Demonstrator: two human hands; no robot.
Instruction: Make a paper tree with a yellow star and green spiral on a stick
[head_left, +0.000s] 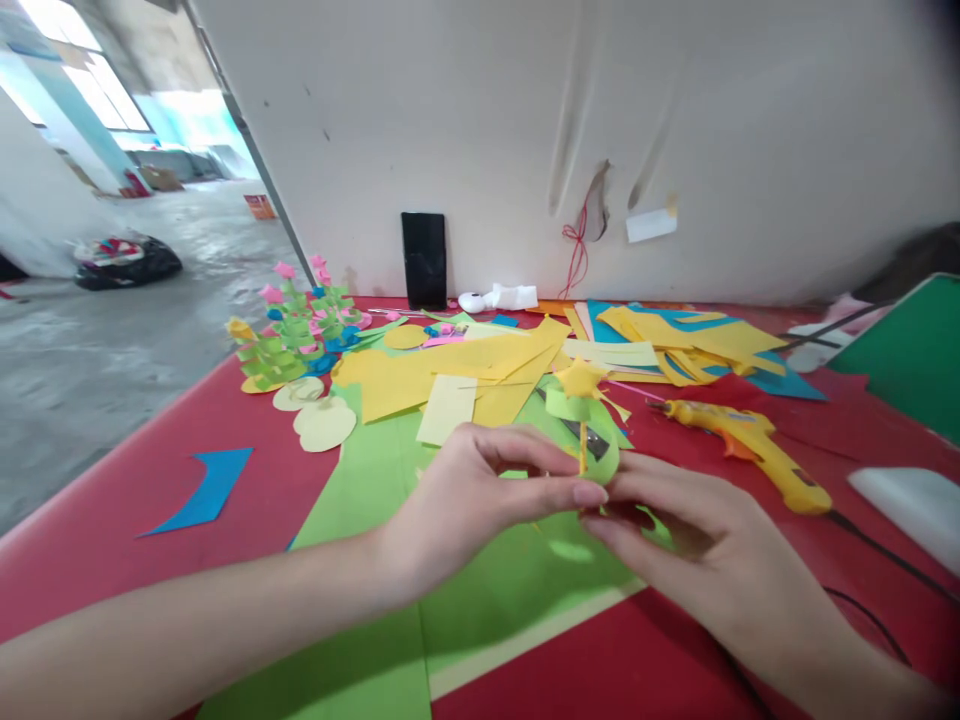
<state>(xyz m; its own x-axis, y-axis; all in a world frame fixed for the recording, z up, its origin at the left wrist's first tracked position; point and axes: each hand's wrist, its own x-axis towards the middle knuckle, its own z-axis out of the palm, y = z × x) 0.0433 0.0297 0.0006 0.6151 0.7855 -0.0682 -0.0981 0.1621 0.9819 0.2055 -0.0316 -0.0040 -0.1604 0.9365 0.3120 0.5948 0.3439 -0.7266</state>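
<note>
My left hand [487,480] pinches the lower part of a thin yellow stem [583,448] between thumb and fingers. A yellow paper star [580,378] tops the stem, with a curled light green strip [568,404] just below it. My right hand [675,520] has its fingers closed at the stem's base, touching a green paper piece [609,462] beside the stem. The fingers partly hide where the paper meets the stem. Beneath both hands lie large green sheets [375,570].
Yellow paper pieces [405,375] lie beyond my hands. A yellow glue gun [750,440] with a black cord rests at right. Finished paper flowers [300,320] stand at back left, near pale paper circles [328,424]. A black phone [424,260] leans against the wall. A blue scrap [206,492] lies left.
</note>
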